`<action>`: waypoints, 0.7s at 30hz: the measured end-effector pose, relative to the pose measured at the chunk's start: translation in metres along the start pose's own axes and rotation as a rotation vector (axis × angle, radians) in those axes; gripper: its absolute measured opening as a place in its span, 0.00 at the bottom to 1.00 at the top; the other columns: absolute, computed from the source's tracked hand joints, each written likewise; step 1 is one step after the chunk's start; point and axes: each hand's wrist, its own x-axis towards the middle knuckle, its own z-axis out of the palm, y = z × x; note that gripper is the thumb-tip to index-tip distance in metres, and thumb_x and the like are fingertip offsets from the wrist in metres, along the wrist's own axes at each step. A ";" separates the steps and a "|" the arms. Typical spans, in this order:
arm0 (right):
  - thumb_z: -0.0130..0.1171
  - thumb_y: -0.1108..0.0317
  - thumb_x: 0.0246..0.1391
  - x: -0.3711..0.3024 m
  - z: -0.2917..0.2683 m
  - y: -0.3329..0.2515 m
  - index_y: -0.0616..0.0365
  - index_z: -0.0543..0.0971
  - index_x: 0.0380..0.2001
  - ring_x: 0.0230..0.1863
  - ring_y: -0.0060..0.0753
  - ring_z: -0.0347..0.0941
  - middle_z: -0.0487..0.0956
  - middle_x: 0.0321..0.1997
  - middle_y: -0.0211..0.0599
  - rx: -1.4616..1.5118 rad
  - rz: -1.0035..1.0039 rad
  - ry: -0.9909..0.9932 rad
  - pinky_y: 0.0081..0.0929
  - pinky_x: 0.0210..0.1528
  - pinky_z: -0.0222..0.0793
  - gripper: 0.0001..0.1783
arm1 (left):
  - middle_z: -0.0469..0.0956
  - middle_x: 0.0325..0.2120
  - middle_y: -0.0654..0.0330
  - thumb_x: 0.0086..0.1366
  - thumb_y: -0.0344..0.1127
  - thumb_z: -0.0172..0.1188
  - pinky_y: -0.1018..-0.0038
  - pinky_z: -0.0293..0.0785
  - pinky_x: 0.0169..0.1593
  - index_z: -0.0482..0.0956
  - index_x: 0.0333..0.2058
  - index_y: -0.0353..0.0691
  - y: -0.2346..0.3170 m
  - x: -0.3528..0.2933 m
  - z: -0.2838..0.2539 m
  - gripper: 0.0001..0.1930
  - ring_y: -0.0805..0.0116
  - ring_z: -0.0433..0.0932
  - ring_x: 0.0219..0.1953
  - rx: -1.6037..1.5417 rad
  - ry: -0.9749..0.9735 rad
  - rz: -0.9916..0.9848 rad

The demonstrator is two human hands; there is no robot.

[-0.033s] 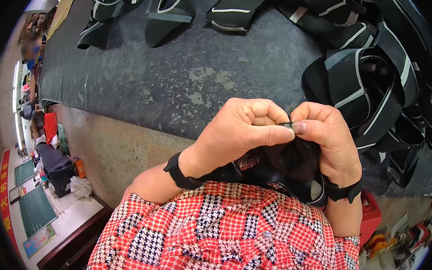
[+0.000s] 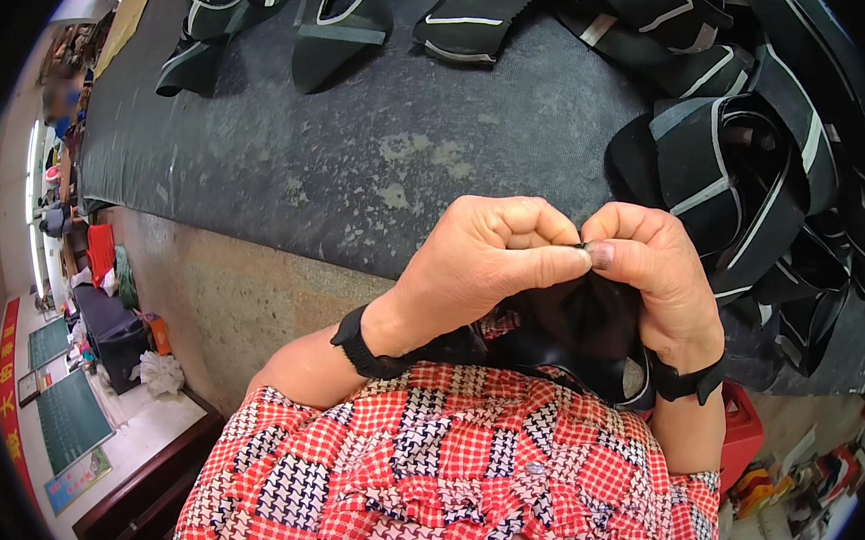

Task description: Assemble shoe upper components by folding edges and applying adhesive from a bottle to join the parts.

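Thumb and fingers of my left hand (image 2: 479,253) pinch the edge of a black piece of material (image 2: 584,326), close to my body. Right against it, my right hand (image 2: 663,271) pinches the same edge, the thumbs nearly touching. Only a tiny dark bit shows between the fingertips. The rest of the black piece hangs below the hands toward my lap, partly hidden by them; its kind cannot be made out. Past my hands, several black strips with white lines (image 2: 701,153) lie looped in a pile on the right of the dark table (image 2: 360,165).
More black pieces with pale edging (image 2: 344,33) lie along the table's far side. A red plastic stool or crate (image 2: 742,432) stands by my right arm. At the left are a dark box (image 2: 112,333) and a white crumpled bag (image 2: 161,374).
My left thumb and fingertips have shifted very slightly, and less of the dark edge shows between the hands. Both hands keep their pinch.
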 end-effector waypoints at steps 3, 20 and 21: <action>0.57 0.73 0.46 -0.001 0.000 0.000 0.63 0.75 0.26 0.26 0.12 0.67 0.74 0.24 0.26 -0.100 -0.049 -0.013 0.10 0.31 0.63 0.04 | 0.71 0.21 0.71 0.59 0.29 0.55 0.87 0.62 0.28 0.75 0.29 0.31 -0.007 -0.001 0.004 0.05 0.86 0.65 0.24 0.167 0.098 0.189; 0.56 0.74 0.47 -0.003 -0.009 0.006 0.63 0.74 0.26 0.25 0.13 0.68 0.74 0.25 0.27 0.056 0.049 -0.060 0.11 0.30 0.65 0.03 | 0.70 0.20 0.71 0.64 0.37 0.49 0.88 0.61 0.30 0.73 0.30 0.36 -0.019 -0.004 0.015 0.10 0.86 0.65 0.24 -0.017 0.128 0.135; 0.56 0.74 0.47 -0.004 -0.010 0.005 0.63 0.75 0.26 0.26 0.12 0.68 0.74 0.25 0.26 0.036 0.036 -0.068 0.11 0.30 0.65 0.03 | 0.70 0.20 0.71 0.64 0.37 0.49 0.88 0.61 0.30 0.73 0.30 0.36 -0.017 -0.005 0.015 0.10 0.86 0.65 0.24 -0.017 0.129 0.135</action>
